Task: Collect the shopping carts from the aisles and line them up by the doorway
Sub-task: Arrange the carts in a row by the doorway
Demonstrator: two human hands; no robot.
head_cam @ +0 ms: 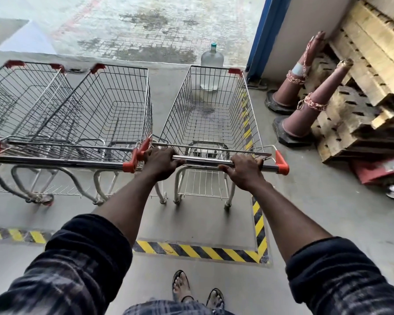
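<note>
Parked carts (55, 103): far left, side by side, noses toward the doorway.
My left grip (160, 162): closed tight round the left end of the handle bar (203, 162).
Third cart (210, 110): in my hold, just right of the parked ones, almost touching.
My right grip (246, 170): wrapped round the bar's right end.
Striped floor tape (258, 223): under the cart's right side.
Traffic cones (303, 114) and pallets (362, 92): near right, with a narrow strip of floor between them and the cart.
</note>
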